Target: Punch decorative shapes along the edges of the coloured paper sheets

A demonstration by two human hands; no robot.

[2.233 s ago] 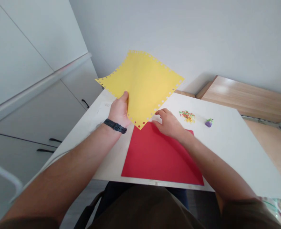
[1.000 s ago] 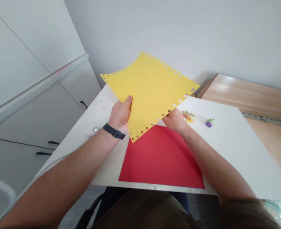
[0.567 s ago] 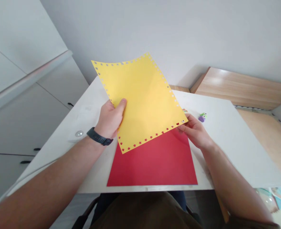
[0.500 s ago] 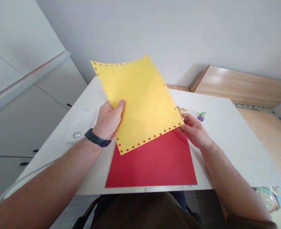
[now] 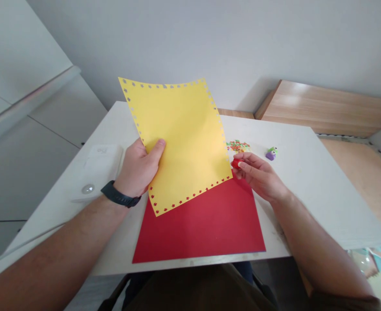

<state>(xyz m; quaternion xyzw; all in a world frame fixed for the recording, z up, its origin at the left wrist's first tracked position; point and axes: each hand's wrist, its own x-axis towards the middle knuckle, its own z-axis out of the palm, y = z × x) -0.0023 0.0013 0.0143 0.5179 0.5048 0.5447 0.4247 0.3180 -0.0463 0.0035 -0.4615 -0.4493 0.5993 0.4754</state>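
left hand (image 5: 137,172): closed on the left edge of the yellow sheet, thumb pressed on the front face and fingers behind; a pinch at one edge, seemingly enough to keep light paper up without creasing it.
yellow sheet (image 5: 180,138): lifted off the table, raised at the far end and turned with one corner nearest; small star-like holes punched along all four edges; held over the far part of the red sheet, likely tilted so that the punched border faces the eyes.
right hand (image 5: 258,176): fingertips pinched around a small red object, palm low over the table, just right of the yellow sheet's near right corner.
small red object (image 5: 236,163): gripped between thumb and fingers, right at that corner; touching the paper or only beside it, cannot tell.
red sheet (image 5: 206,229): flat on the table at the near edge, square to the body, partly covered by the yellow one; no holes visible.
paper bits (image 5: 238,145): small mixed-colour heap on the table, just beyond the right hand.
purple and green piece (image 5: 270,153): small, right of the heap, apart from both hands.
table (image 5: 322,194): white, carrying all of this.
wristband (image 5: 119,196): dark, on the left wrist.
white flat item (image 5: 98,166): far left of the table, untouched.
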